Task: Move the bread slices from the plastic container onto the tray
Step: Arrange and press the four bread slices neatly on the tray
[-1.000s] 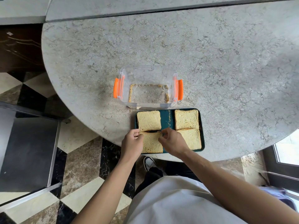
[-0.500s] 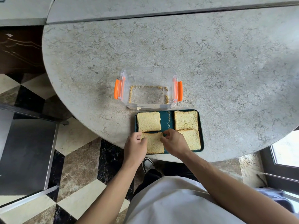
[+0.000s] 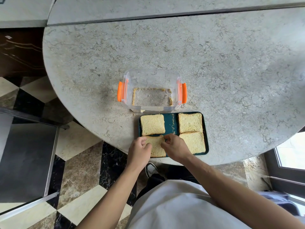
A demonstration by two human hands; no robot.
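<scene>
A dark teal tray (image 3: 171,120) lies at the near edge of the round stone table and holds several bread slices. The far-left slice (image 3: 152,124), far-right slice (image 3: 190,122) and near-right slice (image 3: 194,142) lie flat and untouched. The near-left slice (image 3: 157,147) lies between my hands. My left hand (image 3: 139,148) curls over its left edge, and my right hand (image 3: 174,147) pinches its far right corner. The clear plastic container (image 3: 151,76) with orange clips stands just behind the tray, with only crumbs inside.
The stone table (image 3: 198,63) stretches wide behind and to the right of the container. Its curved edge runs just left of and below the tray. A dark chair or bench (image 3: 24,154) stands on the chequered floor to the left. My shoe (image 3: 151,169) shows under the table edge.
Both hands stay on the near-left slice. They have shifted slightly nearer to me and closer together over it. The other slices and the container have not moved.
</scene>
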